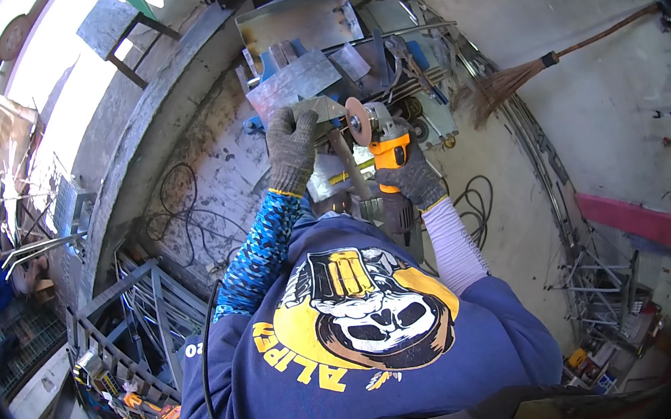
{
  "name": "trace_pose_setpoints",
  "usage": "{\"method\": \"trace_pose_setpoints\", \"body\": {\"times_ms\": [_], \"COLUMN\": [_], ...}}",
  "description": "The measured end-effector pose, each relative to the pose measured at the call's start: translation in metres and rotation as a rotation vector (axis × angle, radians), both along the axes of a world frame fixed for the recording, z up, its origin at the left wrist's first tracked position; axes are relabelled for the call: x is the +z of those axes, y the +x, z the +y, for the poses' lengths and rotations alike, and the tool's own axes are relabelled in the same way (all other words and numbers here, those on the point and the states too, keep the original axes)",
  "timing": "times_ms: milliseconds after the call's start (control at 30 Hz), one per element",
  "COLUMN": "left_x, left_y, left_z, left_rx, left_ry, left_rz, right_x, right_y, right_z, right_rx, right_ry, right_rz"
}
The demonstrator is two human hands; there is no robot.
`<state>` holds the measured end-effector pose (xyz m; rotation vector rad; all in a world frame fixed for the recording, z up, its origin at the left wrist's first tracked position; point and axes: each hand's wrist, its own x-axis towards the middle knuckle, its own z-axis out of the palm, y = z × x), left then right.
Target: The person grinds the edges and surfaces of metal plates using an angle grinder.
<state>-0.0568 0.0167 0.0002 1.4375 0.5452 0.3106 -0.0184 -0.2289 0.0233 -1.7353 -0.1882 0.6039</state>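
Observation:
My left hand (292,147), in a grey knit glove, is closed on a small flat metal piece (323,108) at the front of the workbench. In my right hand (416,178), also gloved, is a yellow and dark angle grinder (391,153), its fingers wrapped round the body. The grinder's reddish-brown disc (358,120) stands beside the right end of the metal piece; whether the two touch, I cannot tell. Just beyond my left hand lies a larger sheet of metal (296,81).
A bent sheet-metal tray (299,18) stands at the back of the bench. Black cable (189,217) coils on the floor at left, with more cable (479,209) at right. A broom (514,83), a metal-topped stool (108,27) and a steel frame with rods (146,311) surround me.

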Motion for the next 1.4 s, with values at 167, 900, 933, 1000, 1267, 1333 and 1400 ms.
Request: {"method": "trace_pose_setpoints", "body": {"times_ms": [167, 900, 933, 1000, 1267, 1333, 1400], "left_x": [0.007, 0.042, 0.041, 0.037, 0.021, 0.011, 0.004], "left_y": [-0.001, 0.001, 0.002, 0.003, -0.004, -0.006, -0.003], "left_z": [0.003, 0.022, 0.026, 0.034, 0.065, 0.064, 0.065], "left_rx": [-0.023, -0.197, -0.199, -0.194, -0.018, -0.065, -0.111], "left_ry": [0.174, 0.519, 0.487, 0.458, -0.785, -0.926, -0.639], "left_rz": [-0.015, 0.037, 0.107, 0.176, -0.233, -0.336, -0.289], "right_x": [-0.002, 0.012, 0.017, 0.020, 0.003, -0.002, -0.004], "right_y": [0.002, 0.009, 0.008, 0.004, -0.004, 0.000, 0.001], "right_z": [-0.001, 0.010, 0.012, 0.014, 0.001, -0.007, -0.009], "right_rx": [0.009, 0.186, 0.190, 0.206, 0.183, 0.142, 0.106], "right_ry": [0.020, -0.222, -0.247, -0.251, -0.140, -0.081, -0.030], "right_rz": [-0.044, -0.210, -0.176, -0.170, -0.084, 0.003, 0.000]}}
